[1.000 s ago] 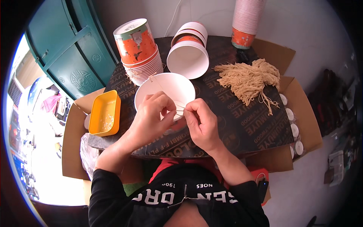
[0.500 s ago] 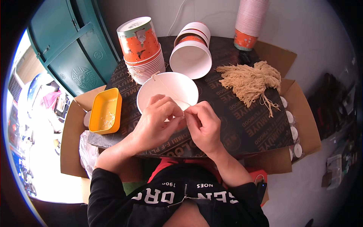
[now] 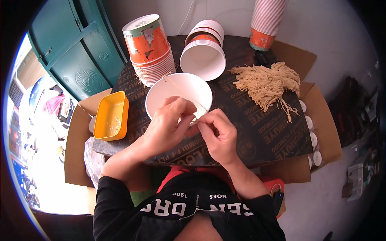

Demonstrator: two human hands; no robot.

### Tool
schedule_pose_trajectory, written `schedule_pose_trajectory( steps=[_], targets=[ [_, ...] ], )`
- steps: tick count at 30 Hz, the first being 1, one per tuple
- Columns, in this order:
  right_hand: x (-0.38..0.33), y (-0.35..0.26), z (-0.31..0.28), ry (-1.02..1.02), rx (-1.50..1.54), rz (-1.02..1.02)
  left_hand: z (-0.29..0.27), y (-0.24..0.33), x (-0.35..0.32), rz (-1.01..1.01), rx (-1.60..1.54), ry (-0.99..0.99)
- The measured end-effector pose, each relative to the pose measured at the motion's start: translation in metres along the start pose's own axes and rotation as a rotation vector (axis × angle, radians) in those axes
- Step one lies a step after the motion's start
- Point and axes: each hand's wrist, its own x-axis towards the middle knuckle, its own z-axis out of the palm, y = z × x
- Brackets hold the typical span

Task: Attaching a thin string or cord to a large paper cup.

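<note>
A white paper bowl (image 3: 181, 90) stands upright on the dark board (image 3: 249, 132) in front of me. A thin beige string (image 3: 183, 90) runs across its mouth from the far rim to the near rim. My left hand (image 3: 167, 124) rests on the near rim and pinches the string there. My right hand (image 3: 217, 134) is next to it, thumb and forefinger closed on the same string end. The bowl's near edge is hidden under my fingers.
A stack of orange-printed paper bowls (image 3: 150, 50) lies tilted at the back left, another stack (image 3: 203, 54) on its side behind the bowl. A pile of beige strings (image 3: 267, 82) lies at right. A yellow tray (image 3: 110, 116) sits at left. A tall cup stack (image 3: 265, 22) stands at the back right.
Both hands stay at the bowl's near rim with small finger movements on the string. The view has shifted slightly.
</note>
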Motion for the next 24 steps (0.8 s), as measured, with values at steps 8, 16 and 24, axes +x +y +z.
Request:
schedule_pose_trajectory(
  steps=[8,16,24],
  targets=[
    [-0.002,0.001,-0.001,-0.029,0.166,0.145,-0.009,0.002,-0.004,0.067,0.107,-0.157],
    [-0.001,-0.001,0.001,-0.014,0.165,0.185,-0.007,0.000,-0.004,0.145,0.135,-0.139],
    [0.006,0.000,-0.010,-0.008,-0.086,0.041,-0.008,0.000,-0.003,0.149,0.113,-0.131]
  ],
)
